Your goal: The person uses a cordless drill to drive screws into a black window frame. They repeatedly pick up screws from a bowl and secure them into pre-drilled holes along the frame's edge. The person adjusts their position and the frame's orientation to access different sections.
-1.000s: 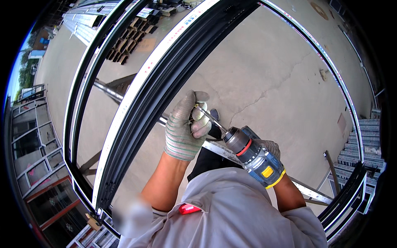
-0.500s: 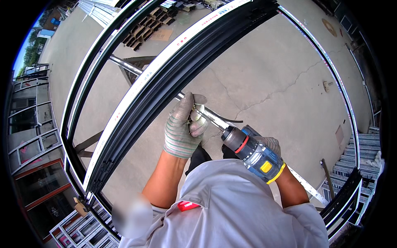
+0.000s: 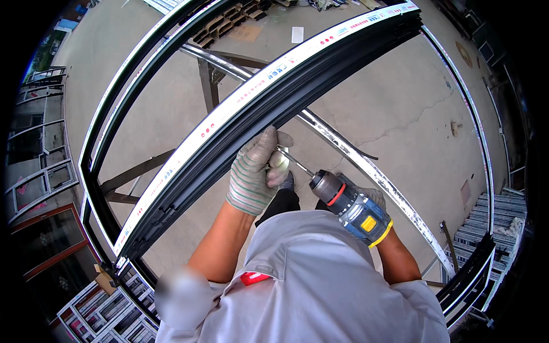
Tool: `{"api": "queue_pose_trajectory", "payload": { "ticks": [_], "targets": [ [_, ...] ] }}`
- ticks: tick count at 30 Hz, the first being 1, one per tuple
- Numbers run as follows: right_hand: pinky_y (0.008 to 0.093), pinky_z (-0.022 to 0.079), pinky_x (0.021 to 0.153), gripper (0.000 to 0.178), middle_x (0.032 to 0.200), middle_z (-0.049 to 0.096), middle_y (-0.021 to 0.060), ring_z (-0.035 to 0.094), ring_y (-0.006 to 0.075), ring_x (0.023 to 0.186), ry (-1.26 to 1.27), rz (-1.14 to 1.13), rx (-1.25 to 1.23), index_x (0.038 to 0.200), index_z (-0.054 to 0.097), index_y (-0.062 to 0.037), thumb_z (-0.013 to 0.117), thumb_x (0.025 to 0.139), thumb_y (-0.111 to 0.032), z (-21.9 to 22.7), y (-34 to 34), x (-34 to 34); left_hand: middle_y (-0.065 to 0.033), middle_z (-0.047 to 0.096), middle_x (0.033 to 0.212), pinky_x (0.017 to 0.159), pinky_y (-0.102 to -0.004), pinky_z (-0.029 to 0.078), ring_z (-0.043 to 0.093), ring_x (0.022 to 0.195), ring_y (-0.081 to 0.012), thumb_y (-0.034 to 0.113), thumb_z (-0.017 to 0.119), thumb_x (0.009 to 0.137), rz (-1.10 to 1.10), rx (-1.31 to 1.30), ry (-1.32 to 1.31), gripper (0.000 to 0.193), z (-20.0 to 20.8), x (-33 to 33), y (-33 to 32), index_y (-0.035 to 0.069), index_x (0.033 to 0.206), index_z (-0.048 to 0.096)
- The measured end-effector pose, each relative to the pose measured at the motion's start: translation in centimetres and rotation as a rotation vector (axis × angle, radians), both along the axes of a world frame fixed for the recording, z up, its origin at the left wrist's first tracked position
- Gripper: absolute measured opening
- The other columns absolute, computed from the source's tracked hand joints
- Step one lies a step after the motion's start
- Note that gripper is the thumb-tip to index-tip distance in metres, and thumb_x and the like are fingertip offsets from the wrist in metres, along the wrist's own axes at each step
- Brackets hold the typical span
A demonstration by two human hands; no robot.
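My right hand, in a striped work glove, is wrapped round the grip of a blue-and-black cordless drill with a red ring and yellow trim. Out of its chuck a long thin bit points up and left. My left hand, gloved in grey with green stripes, is closed about the bit's tip, thumb and fingers bent inward. Whatever small thing those fingers hold is hidden. Just beyond the left hand runs a black window-frame profile with a white printed film strip along its outer face.
A white-marked metal bar crosses beneath the frame, beside the drill. Dark metal supports stand at the far left. Stacked profiles lie at the right, more frames at the lower left. My dark shoe rests on the concrete floor.
The view has shifted, so the frame and metal bar appear farther right. My left fingers have closed more around the bit's tip. The drill stays in my right hand.
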State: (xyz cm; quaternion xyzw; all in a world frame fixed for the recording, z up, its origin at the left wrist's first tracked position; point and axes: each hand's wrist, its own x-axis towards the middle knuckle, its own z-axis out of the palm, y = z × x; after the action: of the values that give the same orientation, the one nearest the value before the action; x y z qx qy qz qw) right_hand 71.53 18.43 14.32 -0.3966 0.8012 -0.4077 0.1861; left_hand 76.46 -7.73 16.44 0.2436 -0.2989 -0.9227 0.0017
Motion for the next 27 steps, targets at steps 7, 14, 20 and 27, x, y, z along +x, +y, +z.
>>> {"api": "queue_pose_trajectory", "payload": {
  "ticks": [7,14,20,27],
  "targets": [
    [0.0388,0.048,0.06,0.033,0.08,0.06,0.0059,0.06,0.0302,0.072,0.048,0.017,0.057,0.091,0.065,-0.0121,0.08,0.065,-0.025,1.7,-5.1,2.2,0.003,0.044,0.058,0.038,-0.0209,0.025,0.033,0.043,-0.0069,0.037,0.056,0.099,0.03,0.041,-0.013,0.037,-0.5,2.0,-3.9,0.002,0.096,0.065],
    [0.035,0.049,0.066,0.034,0.077,0.065,0.0061,0.061,0.0277,0.071,0.037,-0.002,0.103,0.09,0.069,-0.0113,0.082,0.062,-0.026,2.8,-7.3,3.0,0.0033,0.043,0.061,0.038,-0.0206,0.026,0.033,0.044,-0.006,0.04,0.057,0.099,0.154,0.018,-0.081,0.039,-0.7,2.8,-3.2,0.002,0.1,0.065],
    [0.0356,0.05,0.067,0.029,0.08,0.068,0.0086,0.065,0.0277,0.074,0.033,0.045,0.11,0.092,0.068,-0.0097,0.076,0.069,-0.026,2.0,-5.4,3.5,0.0045,0.039,0.062,0.039,-0.02,0.025,0.03,0.045,-0.0051,0.041,0.059,0.097,0.22,0.049,-0.137,0.039,-0.3,3.7,-1.0,0.003,0.101,0.064],
    [0.0387,0.048,0.061,0.023,0.07,0.065,0.0096,0.062,0.029,0.063,0.062,0.036,0.084,0.085,0.068,-0.011,0.076,0.069,-0.026,2.1,-2.5,4.5,0.0049,0.035,0.061,0.039,-0.0197,0.025,0.03,0.046,-0.0049,0.041,0.061,0.096,0.227,0.031,-0.174,0.04,0.6,4.7,2.6,0.003,0.105,0.061]
  ]
}}
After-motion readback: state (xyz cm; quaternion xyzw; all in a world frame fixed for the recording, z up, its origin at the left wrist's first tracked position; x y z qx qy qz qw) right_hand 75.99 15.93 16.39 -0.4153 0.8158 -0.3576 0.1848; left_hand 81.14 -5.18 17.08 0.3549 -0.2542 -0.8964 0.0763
